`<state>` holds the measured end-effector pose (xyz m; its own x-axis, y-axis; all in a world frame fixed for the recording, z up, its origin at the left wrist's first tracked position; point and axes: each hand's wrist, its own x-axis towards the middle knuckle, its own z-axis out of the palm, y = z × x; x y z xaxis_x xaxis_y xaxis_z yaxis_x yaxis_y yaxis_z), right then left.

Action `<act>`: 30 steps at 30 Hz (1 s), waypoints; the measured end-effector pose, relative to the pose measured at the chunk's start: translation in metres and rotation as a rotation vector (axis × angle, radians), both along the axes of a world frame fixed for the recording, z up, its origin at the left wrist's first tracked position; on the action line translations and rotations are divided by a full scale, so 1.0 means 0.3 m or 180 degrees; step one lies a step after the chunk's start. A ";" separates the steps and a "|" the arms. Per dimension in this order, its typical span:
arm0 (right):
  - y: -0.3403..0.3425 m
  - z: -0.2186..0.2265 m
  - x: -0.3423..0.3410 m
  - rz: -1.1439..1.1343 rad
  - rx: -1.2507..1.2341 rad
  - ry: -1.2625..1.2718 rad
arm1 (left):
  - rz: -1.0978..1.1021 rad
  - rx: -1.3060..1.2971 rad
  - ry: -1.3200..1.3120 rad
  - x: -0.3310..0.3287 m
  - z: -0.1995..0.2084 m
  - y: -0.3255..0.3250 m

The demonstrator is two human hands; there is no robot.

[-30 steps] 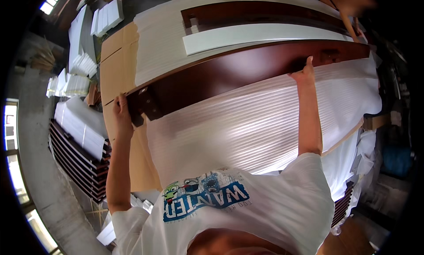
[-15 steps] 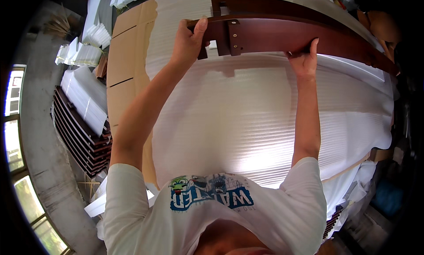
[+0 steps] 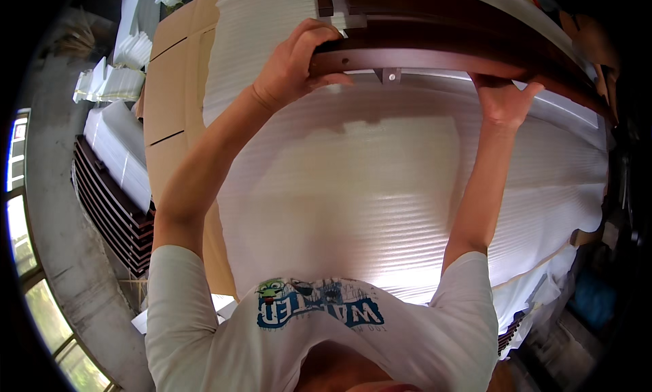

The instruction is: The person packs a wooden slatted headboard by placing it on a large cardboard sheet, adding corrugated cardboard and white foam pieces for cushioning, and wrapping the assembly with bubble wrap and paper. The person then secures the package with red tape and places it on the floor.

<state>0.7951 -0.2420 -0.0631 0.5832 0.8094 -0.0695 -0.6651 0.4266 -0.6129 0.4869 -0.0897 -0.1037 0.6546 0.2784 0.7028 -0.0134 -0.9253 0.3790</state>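
Note:
A long dark reddish-brown wooden board (image 3: 435, 61), slightly curved, spans the top of the view with its narrow edge turned toward me. My left hand (image 3: 292, 64) grips its left end, fingers over the top and thumb stretched along the underside. Under the board farther right is my right hand (image 3: 504, 101); its thumb points out to the right and its fingers are mostly hidden by the wood. A small metal bracket (image 3: 390, 75) with a screw shows beneath the board. A second dark wooden piece (image 3: 421, 8) with a notched left end lies just behind.
White ribbed foam sheet (image 3: 353, 181) covers the work surface, with a flattened cardboard sheet (image 3: 173, 86) along its left side. Stacked dark curved slats (image 3: 112, 202) and a white foam-wrapped bundle (image 3: 119, 151) stand at left. Wrapped material (image 3: 536, 300) lies at lower right.
The board has been turned from its broad face to its narrow edge, bringing the bracket into view below. My left hand has shifted its hold; my right hand has moved right.

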 end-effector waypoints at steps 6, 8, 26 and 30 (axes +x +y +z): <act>0.022 -0.136 -0.028 -0.0337 -0.0375 0.0204 | -0.0049 0.0624 0.0333 -0.012 -0.083 0.033; 0.023 -0.203 0.013 -0.0346 -0.0271 0.0496 | -0.0068 0.0834 0.0434 -0.002 -0.084 0.035; -0.038 -0.361 0.078 0.0049 -0.1200 -0.0952 | 0.1703 -0.0795 0.1001 0.010 -0.288 -0.111; -0.023 -0.351 0.090 -0.0082 -0.0932 -0.1047 | 0.1733 -0.0673 0.1045 0.033 -0.311 -0.102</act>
<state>0.8221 -0.2488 -0.1684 0.6324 0.7680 -0.1011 -0.4058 0.2172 -0.8877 0.4968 -0.1203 -0.1971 0.5523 0.7393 0.3852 0.5813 -0.6728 0.4577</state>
